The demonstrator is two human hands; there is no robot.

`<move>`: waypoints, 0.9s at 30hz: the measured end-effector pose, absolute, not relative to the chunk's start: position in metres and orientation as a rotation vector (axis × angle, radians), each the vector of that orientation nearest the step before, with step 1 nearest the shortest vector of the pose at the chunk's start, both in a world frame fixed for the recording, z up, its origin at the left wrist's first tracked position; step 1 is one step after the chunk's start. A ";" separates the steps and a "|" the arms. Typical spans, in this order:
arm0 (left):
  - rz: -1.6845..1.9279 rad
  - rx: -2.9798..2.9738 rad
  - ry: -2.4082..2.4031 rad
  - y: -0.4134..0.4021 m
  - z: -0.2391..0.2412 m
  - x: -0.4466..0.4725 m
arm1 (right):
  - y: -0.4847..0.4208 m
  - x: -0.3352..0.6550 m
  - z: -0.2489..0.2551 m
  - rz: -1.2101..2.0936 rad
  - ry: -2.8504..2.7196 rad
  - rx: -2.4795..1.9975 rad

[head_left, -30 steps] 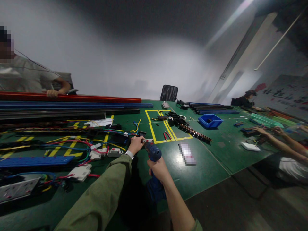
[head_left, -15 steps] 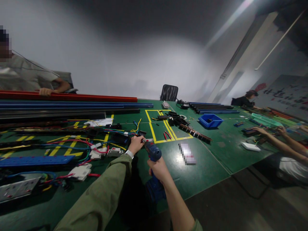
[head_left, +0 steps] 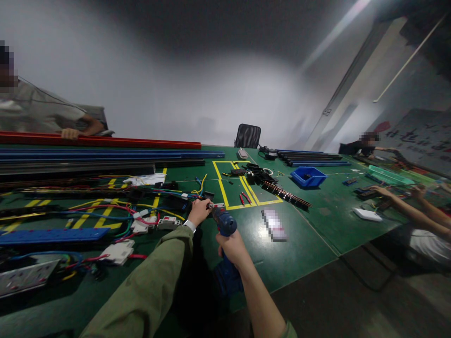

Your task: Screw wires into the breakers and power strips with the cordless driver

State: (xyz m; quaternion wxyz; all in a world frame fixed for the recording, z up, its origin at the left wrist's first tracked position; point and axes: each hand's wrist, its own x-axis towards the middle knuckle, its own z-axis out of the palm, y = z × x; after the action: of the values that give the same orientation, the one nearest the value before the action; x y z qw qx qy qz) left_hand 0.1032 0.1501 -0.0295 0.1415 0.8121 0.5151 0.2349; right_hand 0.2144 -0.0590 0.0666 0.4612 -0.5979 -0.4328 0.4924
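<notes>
My right hand (head_left: 233, 249) is wrapped round the grip of a blue cordless screwdriver (head_left: 224, 222), whose nose points away from me toward a small white and red part (head_left: 217, 205). My left hand (head_left: 199, 211) is closed just left of that part, pinching it or the wire attached to it on the green table (head_left: 299, 234). Its olive sleeve reaches in from the lower left. Coloured wires (head_left: 105, 209) and white breakers (head_left: 144, 224) lie immediately left of my left hand.
Long red, blue and black rails (head_left: 105, 152) span the far left, with another person's hand (head_left: 69, 134) on the red one. A yellow-taped square (head_left: 243, 185) holds tools; a blue bin (head_left: 307, 176) is beyond. Other people's arms (head_left: 405, 206) work at right. A black chair (head_left: 247, 136) stands behind.
My hands and the screwdriver have stayed put. The person's hand on the red rail at far left shifted slightly; the people at right moved a little.
</notes>
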 end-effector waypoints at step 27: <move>0.679 2.332 1.477 0.152 -0.030 0.103 | -0.059 0.215 0.068 1.212 -1.077 -1.472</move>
State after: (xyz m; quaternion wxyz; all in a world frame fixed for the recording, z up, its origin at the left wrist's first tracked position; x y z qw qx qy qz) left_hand 0.1030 0.1516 -0.0303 0.1489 0.8113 0.5137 0.2360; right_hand 0.2147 -0.0587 0.0680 0.4581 -0.5977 -0.4371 0.4918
